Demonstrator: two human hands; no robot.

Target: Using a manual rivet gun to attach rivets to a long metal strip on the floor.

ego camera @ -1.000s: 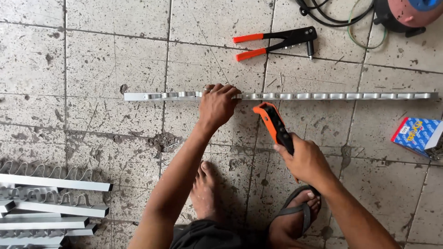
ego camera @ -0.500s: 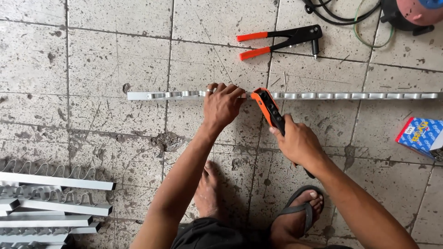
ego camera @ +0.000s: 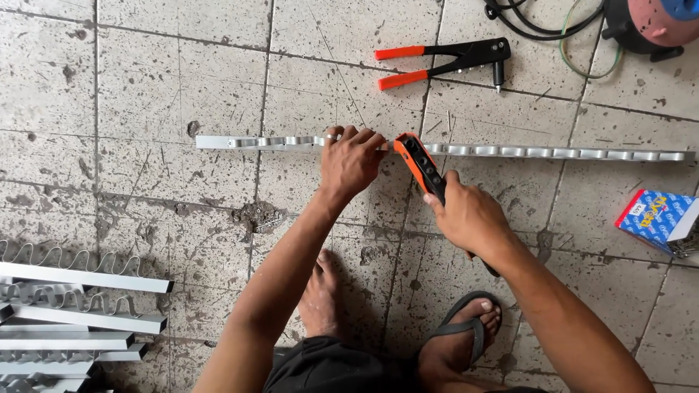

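A second ago the orange-and-black hand tool sat below the long metal strip, its nose well short of it, tilted toward 11 o'clock. Since then the right hand has carried it up toward 11 o'clock, and its orange nose now touches the strip just beside the left hand, at that hand's 3 o'clock. The right forearm has stretched further out. The left hand's fingertips have curled more tightly over the strip's far edge.

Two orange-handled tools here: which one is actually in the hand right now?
The orange-and-black tool in the right hand, its tip at the metal strip. The orange-handled riveter lies untouched farther away on the floor.
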